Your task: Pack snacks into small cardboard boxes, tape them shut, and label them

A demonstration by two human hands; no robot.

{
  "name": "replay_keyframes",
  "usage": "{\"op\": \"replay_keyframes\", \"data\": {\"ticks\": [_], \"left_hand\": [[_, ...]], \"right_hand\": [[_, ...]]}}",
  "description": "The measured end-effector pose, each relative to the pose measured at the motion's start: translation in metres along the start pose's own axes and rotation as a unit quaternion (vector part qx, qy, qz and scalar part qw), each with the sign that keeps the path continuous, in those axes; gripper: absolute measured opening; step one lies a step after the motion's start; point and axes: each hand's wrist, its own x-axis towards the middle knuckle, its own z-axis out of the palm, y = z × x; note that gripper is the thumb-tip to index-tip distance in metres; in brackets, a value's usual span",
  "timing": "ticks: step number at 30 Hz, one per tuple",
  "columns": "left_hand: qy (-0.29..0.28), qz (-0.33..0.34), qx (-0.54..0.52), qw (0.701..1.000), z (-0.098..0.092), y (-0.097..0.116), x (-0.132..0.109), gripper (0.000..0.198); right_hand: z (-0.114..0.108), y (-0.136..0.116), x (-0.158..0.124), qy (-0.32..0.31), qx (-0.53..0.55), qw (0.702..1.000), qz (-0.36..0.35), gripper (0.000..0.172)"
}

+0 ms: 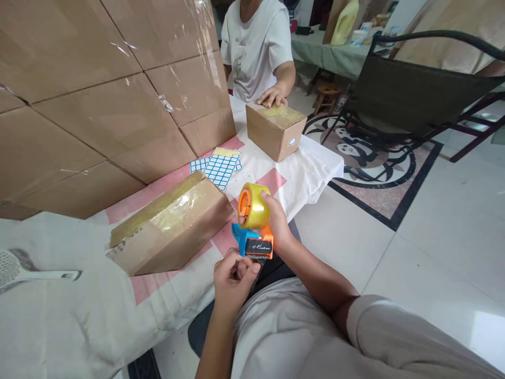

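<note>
My right hand (276,221) grips a tape dispenser (252,223) with an orange and blue frame and a yellowish roll of clear tape, held over the table's edge. My left hand (232,276) is just below it, fingers pinched at the dispenser's blade end, on the loose tape end as far as I can tell. A taped cardboard box (173,226) lies on the cloth-covered table (79,305) just left of the dispenser.
A stack of large cardboard boxes (98,89) fills the left. Blue label sheets (219,166) lie on the table. Across it, another person rests a hand (272,96) on a small box (276,129). A dark folding chair (414,89) stands at right.
</note>
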Motion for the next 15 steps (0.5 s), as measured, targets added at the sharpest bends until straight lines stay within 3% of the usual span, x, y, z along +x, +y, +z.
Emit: {"op": "replay_keyframes", "data": {"ticks": [4,11,15], "left_hand": [[0.018,0.006,0.018,1.000,0.002,0.003,0.003,0.041],[0.005,-0.107,0.026,0.994,0.006,0.012,0.005,0.039],[-0.005,-0.107,0.042,0.993,0.002,0.013,0.004,0.036]], "right_hand": [[-0.002,0.000,0.000,0.001,0.023,1.000,0.001,0.037],[-0.008,0.000,0.003,0.057,-0.006,0.998,-0.041,0.033],[-0.008,-0.001,0.001,0.048,-0.024,0.996,-0.065,0.033]]}}
